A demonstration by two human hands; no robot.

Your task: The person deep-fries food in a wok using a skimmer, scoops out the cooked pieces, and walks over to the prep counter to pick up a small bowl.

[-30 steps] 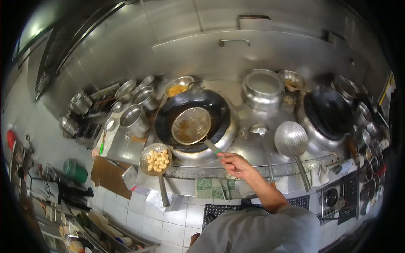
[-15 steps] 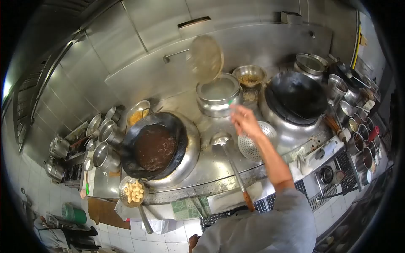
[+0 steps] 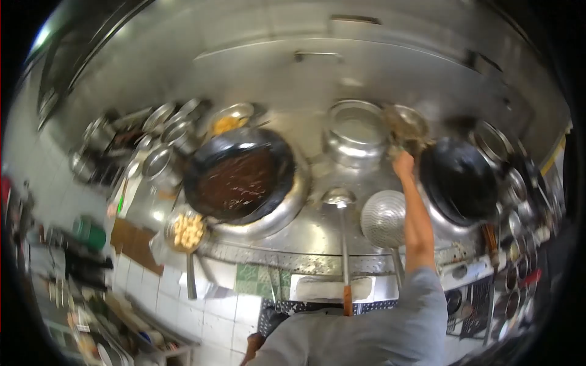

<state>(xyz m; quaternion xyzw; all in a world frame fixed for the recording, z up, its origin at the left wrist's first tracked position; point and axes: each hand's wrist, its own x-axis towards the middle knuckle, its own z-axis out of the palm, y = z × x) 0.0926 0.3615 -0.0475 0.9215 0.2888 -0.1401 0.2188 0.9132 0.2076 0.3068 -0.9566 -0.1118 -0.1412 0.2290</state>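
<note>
My right hand is closed around the handle of a mesh strainer, a bit of green showing at the grip. Its blurred head is over or in the metal bowl at the back right; I cannot tell which. Just left of it stands a round steel pot. What seems to be my left hand hangs low by my body, dark and with its fingers unclear. Under my right forearm lies a large perforated skimmer, beside a wooden-handled ladle.
Dark brown liquid fills the left wok; the right wok is black. A skimmer of pale cubes rests at the front left. Yellow food sits in a bowl behind. Several pots crowd the left, containers the right.
My right hand has moved rightward with the strainer, from above the round pot to the bowl at the back right. The camera view has also shifted.
</note>
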